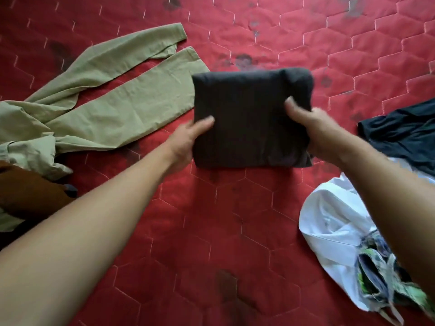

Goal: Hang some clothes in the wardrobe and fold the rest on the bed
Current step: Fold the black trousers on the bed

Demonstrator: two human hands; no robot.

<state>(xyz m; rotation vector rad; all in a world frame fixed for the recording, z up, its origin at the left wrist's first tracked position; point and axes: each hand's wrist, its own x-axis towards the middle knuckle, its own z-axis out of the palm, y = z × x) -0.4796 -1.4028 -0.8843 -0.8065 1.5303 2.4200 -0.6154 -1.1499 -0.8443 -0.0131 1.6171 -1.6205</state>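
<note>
Bed (211, 220): red, quilted, stained.
Left hand (188, 143), right hand (314, 129): grip dark cloth (251, 118).
Cut off: trousers (106, 109), at left.

Folded dark garment (251, 116) gripped at both side edges — left hand (188, 142), right hand (313, 132) — above red quilted bed (211, 220); olive trousers (106, 90) lie left.

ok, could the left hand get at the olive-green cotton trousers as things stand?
Probably yes, once freed: the left hand grips the folded dark grey garment, but the olive-green trousers lie mostly uncovered right beside it, to its left.
</note>
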